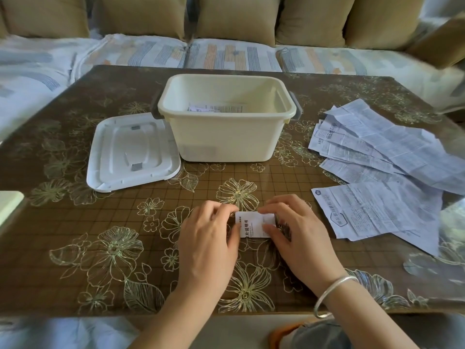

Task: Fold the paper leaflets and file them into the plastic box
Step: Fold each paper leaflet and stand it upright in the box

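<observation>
While the folded leaflet sits flat on the bench, the left hand and right hand pinch its two sides. Plastic box behind it seems to hold some papers; unfolded leaflets lie off right.

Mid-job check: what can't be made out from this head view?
Head view:
folded leaflet: ends under left hand and right hand; fold count hidden.
papers in plastic box: near wall hides most; count unclear.
unfolded leaflets: overlapping, print too small, some cut by right edge.
pale object: cut off by left edge.
</observation>
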The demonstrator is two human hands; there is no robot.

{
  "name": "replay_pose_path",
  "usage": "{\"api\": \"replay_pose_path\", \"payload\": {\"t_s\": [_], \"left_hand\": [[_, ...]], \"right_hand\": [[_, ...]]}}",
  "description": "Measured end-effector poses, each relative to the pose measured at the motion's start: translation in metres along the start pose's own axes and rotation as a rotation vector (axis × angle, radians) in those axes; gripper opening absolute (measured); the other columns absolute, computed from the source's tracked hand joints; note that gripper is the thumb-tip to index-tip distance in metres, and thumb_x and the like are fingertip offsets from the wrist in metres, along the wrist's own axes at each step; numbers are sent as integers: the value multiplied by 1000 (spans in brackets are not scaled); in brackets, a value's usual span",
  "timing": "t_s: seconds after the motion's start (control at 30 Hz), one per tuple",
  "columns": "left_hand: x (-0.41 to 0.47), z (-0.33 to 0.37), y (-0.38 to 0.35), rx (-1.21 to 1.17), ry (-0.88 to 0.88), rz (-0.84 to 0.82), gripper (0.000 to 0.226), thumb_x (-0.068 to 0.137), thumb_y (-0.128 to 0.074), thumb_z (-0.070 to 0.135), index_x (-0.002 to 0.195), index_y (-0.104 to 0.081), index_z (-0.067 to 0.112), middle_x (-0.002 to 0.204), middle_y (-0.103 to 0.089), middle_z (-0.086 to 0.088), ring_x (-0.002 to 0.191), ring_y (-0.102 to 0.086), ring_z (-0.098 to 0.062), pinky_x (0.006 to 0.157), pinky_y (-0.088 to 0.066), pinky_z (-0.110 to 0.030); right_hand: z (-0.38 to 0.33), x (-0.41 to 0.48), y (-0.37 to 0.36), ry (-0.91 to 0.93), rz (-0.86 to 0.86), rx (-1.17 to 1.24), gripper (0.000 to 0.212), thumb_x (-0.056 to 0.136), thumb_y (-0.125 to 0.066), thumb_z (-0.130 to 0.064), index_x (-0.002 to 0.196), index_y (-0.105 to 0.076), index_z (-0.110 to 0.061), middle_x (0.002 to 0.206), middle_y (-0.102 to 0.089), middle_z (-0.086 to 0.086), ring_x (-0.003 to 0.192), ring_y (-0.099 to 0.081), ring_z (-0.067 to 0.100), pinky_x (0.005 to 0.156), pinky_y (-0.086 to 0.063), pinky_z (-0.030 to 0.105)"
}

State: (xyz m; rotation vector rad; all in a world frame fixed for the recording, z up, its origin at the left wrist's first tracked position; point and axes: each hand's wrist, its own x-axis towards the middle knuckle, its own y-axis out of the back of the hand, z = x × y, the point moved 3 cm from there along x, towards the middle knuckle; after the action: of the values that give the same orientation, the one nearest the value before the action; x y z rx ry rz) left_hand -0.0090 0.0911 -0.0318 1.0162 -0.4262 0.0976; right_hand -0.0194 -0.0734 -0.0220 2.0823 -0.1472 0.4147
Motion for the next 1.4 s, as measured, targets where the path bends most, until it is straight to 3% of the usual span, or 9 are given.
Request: {"api": "replay_pose_path", "payload": {"t_s": [0.1, 0.23, 0.37, 0.47, 0.6, 0.87, 1.13, 1.23, 1.4], "left_hand": [[1, 0, 0, -27, 5, 0, 19, 81, -71, 25, 99, -67, 23, 94, -59, 8, 83, -55, -11, 71, -49, -29], [0, -3, 1, -71, -17, 14, 9, 87, -61, 20, 93, -67, 24, 93, -58, 10, 83, -55, -11, 71, -51, -32], [0, -5, 2, -176, -20, 23, 22, 92, -50, 10, 98, -68, 23, 97, -62, 13, 89, -59, -8, 77, -52, -35], [4, -7, 10, -334, -20, -39, 24, 94, -48, 32, 102, -68, 23, 103, -62, 17, 93, -59, -2, 82, -51, -28], [23, -6, 31, -463, 69, -93, 7, 87, -63, 30, 89, -69, 29, 79, -65, 20, 76, -59, 5, 63, -46, -11], [98, -14, 87, -580, 102, -125, 9, 87, -66, 34, 84, -73, 31, 78, -70, 20, 76, -64, -1, 66, -51, -15], [219, -44, 130, -367, 37, -18, 16, 94, -60, 22, 88, -71, 33, 80, -70, 20, 74, -64, 4, 61, -46, -14], [246, -52, 123, -227, 19, -86, 21, 95, -56, 18, 93, -68, 34, 81, -70, 24, 80, -61, 9, 70, -47, -12], [265, -46, 108, 141, -200, -227, 39, 91, -47, 5, 96, -70, 36, 94, -66, 20, 96, -50, 0, 89, -34, -24]], "right_hand": [[-3, -2, 4, 107, -40, -125, 14, 81, -68, -28, 95, -71, -26, 103, -64, -16, 91, -54, 12, 61, -54, 30], [-2, 2, 12, 179, -129, -193, 31, 80, -58, -52, 100, -72, -33, 104, -65, -21, 90, -53, 10, 61, -51, 23], [1, 11, 17, 187, -88, -111, 30, 89, -48, -49, 96, -73, -32, 83, -68, -19, 76, -54, 7, 53, -50, 25], [3, 22, 19, 90, -31, -41, 24, 92, -51, -41, 88, -71, -28, 67, -60, -13, 58, -53, 5, 45, -44, 23], [-5, 43, 18, 36, -177, 103, 20, 95, -53, -28, 85, -70, -24, 68, -62, -19, 45, -49, 7, 40, -35, 15], [-52, 116, 60, 83, -308, 237, 7, 89, -62, -28, 86, -67, -25, 76, -69, -17, 60, -63, -6, 51, -47, 10], [-67, 239, 95, 210, -147, -79, 4, 83, -70, -29, 81, -69, -25, 74, -65, -15, 66, -58, 1, 59, -44, 10], [-56, 264, 71, 196, -207, -224, 3, 86, -67, -26, 89, -69, -25, 79, -65, -11, 73, -62, 11, 70, -54, 30], [-45, 289, 29, 223, -346, -349, 9, 90, -58, -27, 94, -65, -31, 88, -67, -9, 79, -64, 16, 72, -55, 34]]}}
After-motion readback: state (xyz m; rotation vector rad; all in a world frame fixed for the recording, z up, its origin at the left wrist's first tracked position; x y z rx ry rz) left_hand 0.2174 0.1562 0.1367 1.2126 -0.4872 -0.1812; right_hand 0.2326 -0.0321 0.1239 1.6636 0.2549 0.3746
